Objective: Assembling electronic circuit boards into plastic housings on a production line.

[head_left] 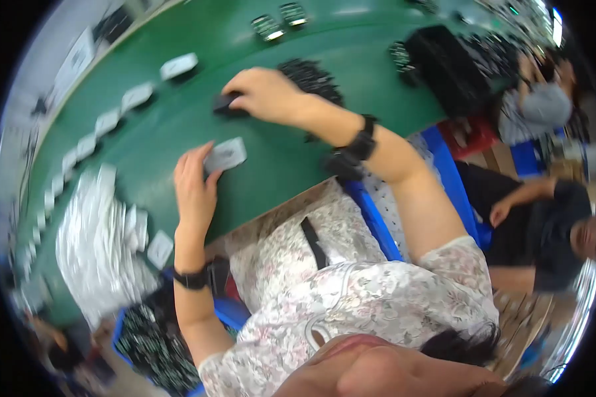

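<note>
My left hand [193, 188] rests on the green table [258, 112] and holds a small flat grey packet [224, 156] by its near edge. Farther out, my right hand [265, 92] is closed over a small black part [222, 103] lying on the table. Just beyond that hand lies a heap of small black parts [311, 77]. Both wrists wear black bands.
A row of grey packets [122, 106] runs along the table's left side, beside a big pile of silvery bags [96, 241]. A blue crate of dark parts [149, 341] sits low left. A black box [447, 66] stands far right, with other people [543, 218] seated there.
</note>
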{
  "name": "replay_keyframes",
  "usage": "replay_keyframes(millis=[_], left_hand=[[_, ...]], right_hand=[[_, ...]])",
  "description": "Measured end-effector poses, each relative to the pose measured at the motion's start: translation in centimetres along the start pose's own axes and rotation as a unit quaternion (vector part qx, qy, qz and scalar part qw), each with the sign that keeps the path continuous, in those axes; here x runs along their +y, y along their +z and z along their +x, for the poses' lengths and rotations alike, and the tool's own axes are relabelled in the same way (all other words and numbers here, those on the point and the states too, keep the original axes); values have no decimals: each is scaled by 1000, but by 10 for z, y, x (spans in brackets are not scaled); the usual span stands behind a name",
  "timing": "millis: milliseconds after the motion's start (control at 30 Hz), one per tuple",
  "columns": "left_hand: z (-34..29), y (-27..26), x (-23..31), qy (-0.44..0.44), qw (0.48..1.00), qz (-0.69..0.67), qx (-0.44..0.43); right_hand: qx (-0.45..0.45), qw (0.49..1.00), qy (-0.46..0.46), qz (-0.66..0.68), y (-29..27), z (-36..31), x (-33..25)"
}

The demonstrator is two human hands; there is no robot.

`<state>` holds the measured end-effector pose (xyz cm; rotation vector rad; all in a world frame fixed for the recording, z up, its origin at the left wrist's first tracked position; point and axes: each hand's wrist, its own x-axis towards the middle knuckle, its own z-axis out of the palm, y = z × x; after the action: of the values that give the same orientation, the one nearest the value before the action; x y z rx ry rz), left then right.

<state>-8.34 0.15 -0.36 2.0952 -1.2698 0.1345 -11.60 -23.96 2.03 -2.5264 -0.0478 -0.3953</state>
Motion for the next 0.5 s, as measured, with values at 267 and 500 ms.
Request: replay_keyframes(millis=[267,500], left_hand=[[-20,-11,-14,-118,979,-149,78],[-26,-12,-9,-30,996,-75,49]], right_hand=[[-20,989,-142,39,6,-16,-47],[-58,984,-163,-38,8,-31,-65]])
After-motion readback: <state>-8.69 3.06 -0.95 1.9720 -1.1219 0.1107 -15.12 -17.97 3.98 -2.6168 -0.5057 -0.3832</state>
